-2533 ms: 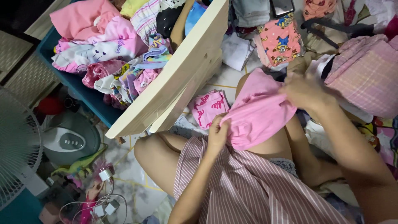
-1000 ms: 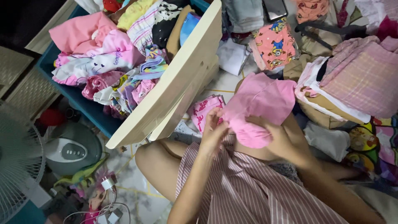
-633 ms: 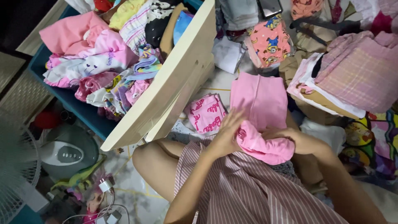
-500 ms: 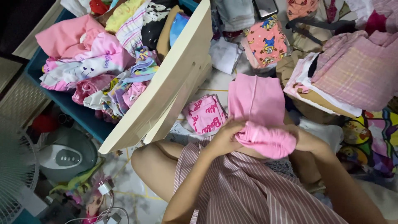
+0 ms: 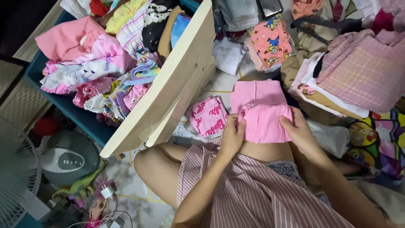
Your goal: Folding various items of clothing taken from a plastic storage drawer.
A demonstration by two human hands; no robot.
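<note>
Lying across the person's bare thigh, the pink garment [image 5: 262, 110] was a plain soft cloth, its lower part folded up into a flat rectangle. The left hand [image 5: 232, 136] pinched that fold's left edge, fingers [image 5: 240, 125] closed on it; the right hand [image 5: 300, 131] gripped its right edge. Half a second before, it had been a bunched roll.

Left hand [image 5: 232, 136] and right hand [image 5: 300, 134] gripped opposite edges of folded pink garment [image 5: 261, 114] lying on thigh. Pink lettered cloth [image 5: 209, 117] lay just beside it. Cream drawer [image 5: 168, 90] stood left, stuffed with clothes.
</note>
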